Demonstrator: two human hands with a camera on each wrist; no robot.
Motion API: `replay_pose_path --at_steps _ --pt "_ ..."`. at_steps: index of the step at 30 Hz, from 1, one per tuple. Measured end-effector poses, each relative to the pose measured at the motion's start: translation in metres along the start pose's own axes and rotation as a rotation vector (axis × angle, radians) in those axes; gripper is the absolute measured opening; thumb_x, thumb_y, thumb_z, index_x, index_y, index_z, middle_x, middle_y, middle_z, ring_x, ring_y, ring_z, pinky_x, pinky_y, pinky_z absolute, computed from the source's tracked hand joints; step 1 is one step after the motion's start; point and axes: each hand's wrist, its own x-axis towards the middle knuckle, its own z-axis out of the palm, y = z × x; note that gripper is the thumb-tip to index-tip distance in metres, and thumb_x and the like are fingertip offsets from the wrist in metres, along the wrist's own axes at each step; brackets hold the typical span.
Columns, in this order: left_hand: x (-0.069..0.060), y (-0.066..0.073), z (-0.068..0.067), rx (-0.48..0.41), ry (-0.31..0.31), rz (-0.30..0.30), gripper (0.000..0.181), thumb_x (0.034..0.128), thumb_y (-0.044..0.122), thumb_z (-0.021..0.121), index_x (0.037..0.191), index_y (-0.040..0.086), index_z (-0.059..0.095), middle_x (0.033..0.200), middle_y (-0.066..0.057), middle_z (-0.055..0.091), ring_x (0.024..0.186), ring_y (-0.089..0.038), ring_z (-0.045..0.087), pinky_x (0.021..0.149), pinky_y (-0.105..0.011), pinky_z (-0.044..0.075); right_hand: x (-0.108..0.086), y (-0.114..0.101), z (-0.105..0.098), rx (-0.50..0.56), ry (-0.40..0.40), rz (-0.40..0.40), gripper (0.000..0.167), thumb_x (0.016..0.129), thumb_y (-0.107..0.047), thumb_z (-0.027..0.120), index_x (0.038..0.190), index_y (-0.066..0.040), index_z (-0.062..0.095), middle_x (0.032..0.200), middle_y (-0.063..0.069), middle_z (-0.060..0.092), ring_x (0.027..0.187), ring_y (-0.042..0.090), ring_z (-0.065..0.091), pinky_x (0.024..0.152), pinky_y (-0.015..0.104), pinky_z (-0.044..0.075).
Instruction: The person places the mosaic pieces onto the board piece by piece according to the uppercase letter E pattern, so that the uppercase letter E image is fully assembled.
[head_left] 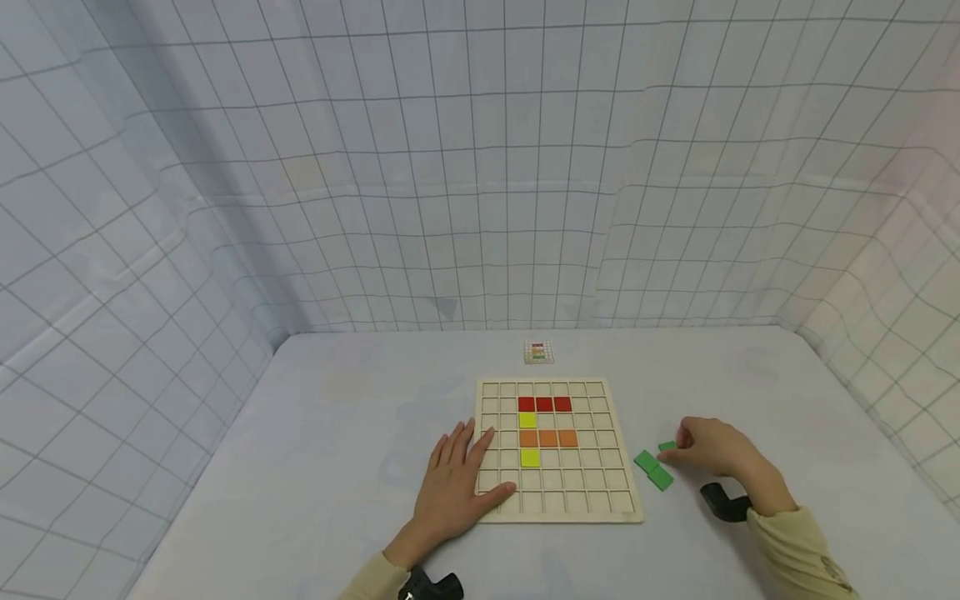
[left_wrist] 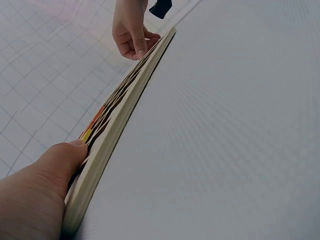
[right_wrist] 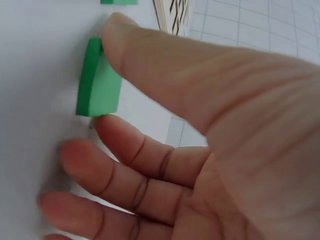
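A cream grid board (head_left: 555,518) lies on the table. Red tiles (head_left: 544,404) form a row on it, with a yellow tile (head_left: 527,420) below, then a row of orange tiles (head_left: 548,438) and another yellow tile (head_left: 530,457). My left hand (head_left: 453,492) rests with spread fingers over the board's left edge, thumb on its lower left corner. To the right of the board, my right hand (head_left: 716,454) pinches a green tile (right_wrist: 102,85) between thumb and index finger, close to the tabletop. Two more green tiles (head_left: 661,477) lie beside that hand, nearer the board.
A small card (head_left: 538,352) printed with a coloured grid lies behind the board. White cloth (head_left: 337,467) covers the table, and grid-patterned curtains (head_left: 480,167) hang at the back and both sides. Black devices (head_left: 726,502) are worn at the wrists.
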Motion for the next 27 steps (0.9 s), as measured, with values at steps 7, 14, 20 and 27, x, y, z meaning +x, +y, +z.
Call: replay_pose_path --at_steps 7,14,20,27 --pt "0.000 0.001 -0.001 0.004 -0.017 -0.007 0.085 0.0844 0.073 0.044 0.148 0.017 0.035 0.152 -0.014 0.025 0.141 -0.029 0.015 0.111 -0.047 0.010 0.005 0.000 0.006 0.043 0.034 -0.034 0.029 0.080 -0.025 0.076 0.086 -0.006 0.055 0.075 0.001 0.051 0.067 0.017 0.046 0.057 0.033 0.039" --pt "0.000 0.000 -0.001 -0.001 -0.011 -0.005 0.086 0.0842 0.073 0.045 0.148 0.016 0.035 0.152 -0.015 0.026 0.141 -0.029 0.017 0.111 -0.047 0.010 0.009 -0.001 0.009 0.066 0.077 -0.096 0.027 0.077 -0.014 0.078 0.087 -0.004 0.054 0.078 0.003 0.050 0.068 0.018 0.045 0.059 0.034 0.039" --pt "0.000 -0.001 0.001 -0.004 -0.005 -0.006 0.085 0.0840 0.073 0.045 0.148 0.017 0.036 0.152 -0.015 0.027 0.140 -0.030 0.017 0.110 -0.048 0.011 0.009 -0.006 0.008 0.072 0.095 -0.087 0.025 0.077 -0.010 0.077 0.087 -0.004 0.055 0.080 0.004 0.054 0.068 0.018 0.048 0.058 0.034 0.041" --pt "0.001 0.000 0.001 0.005 -0.015 -0.014 0.086 0.0837 0.074 0.044 0.148 0.017 0.036 0.152 -0.014 0.027 0.141 -0.029 0.016 0.111 -0.048 0.011 0.008 -0.014 0.009 0.101 0.156 -0.110 0.017 0.081 -0.004 0.070 0.081 -0.007 0.053 0.072 0.000 0.054 0.061 0.016 0.047 0.052 0.031 0.040"
